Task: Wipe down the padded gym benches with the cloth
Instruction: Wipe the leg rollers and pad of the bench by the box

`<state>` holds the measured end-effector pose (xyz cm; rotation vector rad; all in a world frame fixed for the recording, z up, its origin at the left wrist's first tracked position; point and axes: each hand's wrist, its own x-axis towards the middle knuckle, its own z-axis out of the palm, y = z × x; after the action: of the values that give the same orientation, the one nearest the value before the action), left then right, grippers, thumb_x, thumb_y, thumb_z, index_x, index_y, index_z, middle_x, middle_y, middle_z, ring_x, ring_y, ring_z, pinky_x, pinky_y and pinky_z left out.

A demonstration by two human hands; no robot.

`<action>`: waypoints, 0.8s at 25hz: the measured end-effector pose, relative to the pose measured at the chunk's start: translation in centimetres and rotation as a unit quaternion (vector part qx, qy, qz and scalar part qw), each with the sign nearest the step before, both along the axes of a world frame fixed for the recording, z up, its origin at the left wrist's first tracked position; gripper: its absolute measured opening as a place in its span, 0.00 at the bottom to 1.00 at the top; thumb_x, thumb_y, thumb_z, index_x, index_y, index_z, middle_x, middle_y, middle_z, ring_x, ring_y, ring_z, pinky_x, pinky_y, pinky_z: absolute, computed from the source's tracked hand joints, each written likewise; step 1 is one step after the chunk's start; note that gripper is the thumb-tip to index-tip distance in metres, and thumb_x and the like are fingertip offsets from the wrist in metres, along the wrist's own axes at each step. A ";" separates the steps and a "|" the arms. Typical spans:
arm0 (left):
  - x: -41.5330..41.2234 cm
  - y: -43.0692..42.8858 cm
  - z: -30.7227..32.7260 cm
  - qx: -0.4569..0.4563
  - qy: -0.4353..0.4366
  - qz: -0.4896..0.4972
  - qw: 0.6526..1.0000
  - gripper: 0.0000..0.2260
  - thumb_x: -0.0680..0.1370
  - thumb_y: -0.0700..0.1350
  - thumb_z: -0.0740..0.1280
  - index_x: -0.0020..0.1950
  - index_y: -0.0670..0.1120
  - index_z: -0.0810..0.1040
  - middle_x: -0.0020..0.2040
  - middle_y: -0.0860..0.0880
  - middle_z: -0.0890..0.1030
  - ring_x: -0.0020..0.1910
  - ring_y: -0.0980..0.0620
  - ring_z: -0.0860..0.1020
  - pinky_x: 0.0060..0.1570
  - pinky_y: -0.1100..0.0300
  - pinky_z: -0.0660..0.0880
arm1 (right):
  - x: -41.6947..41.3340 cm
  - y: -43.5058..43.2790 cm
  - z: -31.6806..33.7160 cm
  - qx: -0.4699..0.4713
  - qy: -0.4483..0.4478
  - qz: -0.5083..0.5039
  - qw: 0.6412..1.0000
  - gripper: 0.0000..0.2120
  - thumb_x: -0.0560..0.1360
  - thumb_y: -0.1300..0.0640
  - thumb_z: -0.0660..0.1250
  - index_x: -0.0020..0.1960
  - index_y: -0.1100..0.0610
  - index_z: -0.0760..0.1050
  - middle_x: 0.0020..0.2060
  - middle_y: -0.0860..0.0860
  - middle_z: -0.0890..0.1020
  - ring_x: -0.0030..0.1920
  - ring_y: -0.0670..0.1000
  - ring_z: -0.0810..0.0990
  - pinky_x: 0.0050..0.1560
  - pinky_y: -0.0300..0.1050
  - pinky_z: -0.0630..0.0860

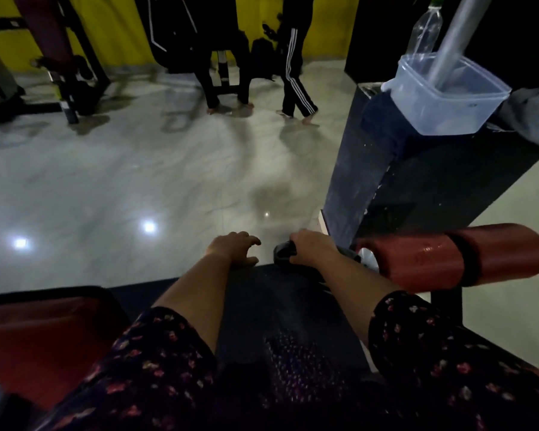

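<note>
A dark padded bench [280, 306] runs away from me in the lower middle. My right hand [313, 245] grips a dark cloth [283, 252] at the bench's far end. My left hand [235, 247] rests at the far left corner of the same pad, fingers loosely curled and holding nothing. A red padded roller [417, 259] sticks out to the right of the bench, its top glistening wet. A red pad with a black rim [41, 334] lies at lower left.
A clear plastic tub [448, 98] sits on a black upholstered machine [411, 169] at right, beside a metal pole [455, 35] and a plastic bottle [425, 29]. Two people [293, 73] stand on the glossy floor [137, 181] at the back. Gym machines [63, 57] stand far left.
</note>
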<state>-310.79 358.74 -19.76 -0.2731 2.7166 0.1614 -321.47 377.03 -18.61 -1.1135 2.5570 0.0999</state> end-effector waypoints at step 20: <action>-36.0 -4.1 -0.8 -0.012 -0.020 -0.190 0.982 0.25 0.80 0.59 0.63 0.76 0.56 0.64 0.71 0.49 0.70 0.68 0.47 0.70 0.63 0.51 0.71 | -30.0 -0.5 -0.6 0.012 0.005 -0.164 0.986 0.20 0.77 0.47 0.64 0.66 0.53 0.70 0.60 0.54 0.76 0.58 0.57 0.76 0.55 0.49 0.75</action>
<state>-346.77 354.63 -20.58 0.2342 2.6724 0.0137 -351.42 376.49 -19.21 -0.6718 2.7002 0.0534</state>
